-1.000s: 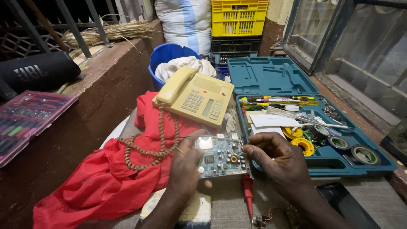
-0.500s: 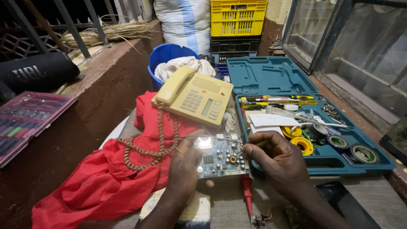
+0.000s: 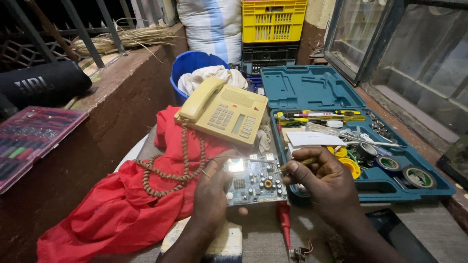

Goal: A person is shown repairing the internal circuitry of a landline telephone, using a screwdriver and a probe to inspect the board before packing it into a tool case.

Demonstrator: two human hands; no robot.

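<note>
Little is being changed since the earlier frames: the green printed circuit board (image 3: 256,180) is still being steadied at its left edge by the left hand (image 3: 212,192), whose fingers are curled closed against it, and the thin yellowish probe-like tool (image 3: 298,163) is still being pinched shut between thumb and fingertips of the right hand (image 3: 324,182), its tip kept at the board's right edge. The board is being held above the grey tabletop (image 3: 263,238), just in front of the cream push-button desk telephone (image 3: 224,111), whose coiled cord (image 3: 170,168) is lying looped over the crumpled red cloth (image 3: 112,209).

One open teal plastic tool case (image 3: 312,87) is seen on the right; several tape rolls (at least three can be counted), screwdrivers and a white paper slip are lying in its lower half. One blue plastic bucket (image 3: 187,63) is being filled by a whitish cloth. One red-handled tool (image 3: 283,226) is lying below the board.
</note>
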